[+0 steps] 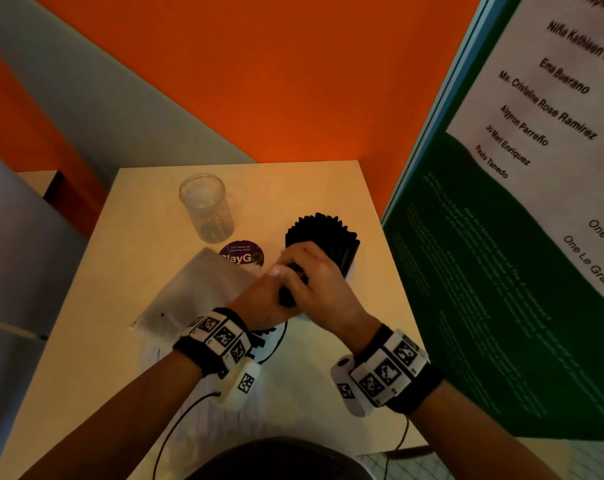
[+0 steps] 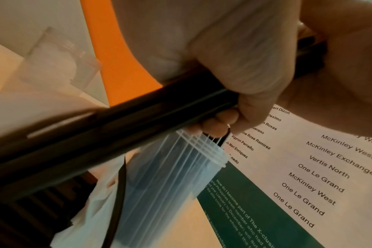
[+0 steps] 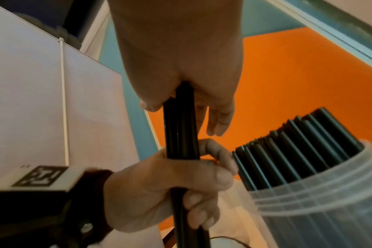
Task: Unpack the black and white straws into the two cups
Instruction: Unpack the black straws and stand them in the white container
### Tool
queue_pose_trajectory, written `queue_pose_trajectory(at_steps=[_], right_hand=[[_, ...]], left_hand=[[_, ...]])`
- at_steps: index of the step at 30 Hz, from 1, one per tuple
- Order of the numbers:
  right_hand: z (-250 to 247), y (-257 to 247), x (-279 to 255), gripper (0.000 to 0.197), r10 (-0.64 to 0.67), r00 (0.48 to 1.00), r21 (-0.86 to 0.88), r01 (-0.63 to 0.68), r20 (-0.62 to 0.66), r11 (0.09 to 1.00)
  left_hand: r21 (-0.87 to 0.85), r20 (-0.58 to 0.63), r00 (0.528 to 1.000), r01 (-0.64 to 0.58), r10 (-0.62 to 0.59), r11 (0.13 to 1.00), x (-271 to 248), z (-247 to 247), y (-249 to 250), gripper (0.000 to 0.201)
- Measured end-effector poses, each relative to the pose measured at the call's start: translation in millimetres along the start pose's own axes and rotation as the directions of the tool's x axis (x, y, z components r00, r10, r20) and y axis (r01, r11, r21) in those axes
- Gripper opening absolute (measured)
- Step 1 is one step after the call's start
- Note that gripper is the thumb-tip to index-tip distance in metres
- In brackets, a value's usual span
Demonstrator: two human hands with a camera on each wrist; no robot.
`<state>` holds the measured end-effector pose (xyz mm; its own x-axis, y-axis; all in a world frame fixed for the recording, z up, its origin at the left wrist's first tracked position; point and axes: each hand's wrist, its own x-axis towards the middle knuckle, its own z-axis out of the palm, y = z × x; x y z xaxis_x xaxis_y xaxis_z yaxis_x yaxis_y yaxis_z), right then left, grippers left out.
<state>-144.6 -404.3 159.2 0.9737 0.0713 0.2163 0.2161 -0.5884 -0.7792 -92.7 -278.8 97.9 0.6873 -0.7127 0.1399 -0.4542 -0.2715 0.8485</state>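
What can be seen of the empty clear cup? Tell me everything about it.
The empty clear cup is a see-through, plastic-looking tumbler with a round open rim and slightly tapering walls. It stands upright on the pale table, toward the far left, holding nothing. A round purple sticker lies just in front of it, and the cup of black straws stands to its right, apart from it. Neither hand touches it. In the left wrist view it is only a blurred shape.

A pale tabletop [image 1: 127, 341] lies beneath the hands, an orange wall [image 1: 259, 81] beyond them, a green-and-white poster board [image 1: 518, 254] to their right
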Motion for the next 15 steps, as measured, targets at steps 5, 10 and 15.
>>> queue_pose_trajectory(at_steps=[5,10,15], right_hand=[[5.4,-1.9,-0.3,0.042,0.027,0.987,0.422,0.042,-0.156,0.906],[6.6,-10.1,4.7,0.057,-0.056,0.978,0.467,0.145,-0.2,0.872],[-38.4,-14.1,26.1,0.048,-0.119,0.938,0.408,0.254,-0.327,0.877]], left_hand=[[0.054,-0.029,0.968,0.252,-0.251,0.966,2.5,-8.9,-0.7,0.037],[-0.136,-0.094,0.994,0.047,-0.06,0.99,22.1,-17.2,30.6,0.04],[-0.267,-0.089,0.995,0.023,-0.048,0.963,45.9,-29.5,43.0,0.062]])
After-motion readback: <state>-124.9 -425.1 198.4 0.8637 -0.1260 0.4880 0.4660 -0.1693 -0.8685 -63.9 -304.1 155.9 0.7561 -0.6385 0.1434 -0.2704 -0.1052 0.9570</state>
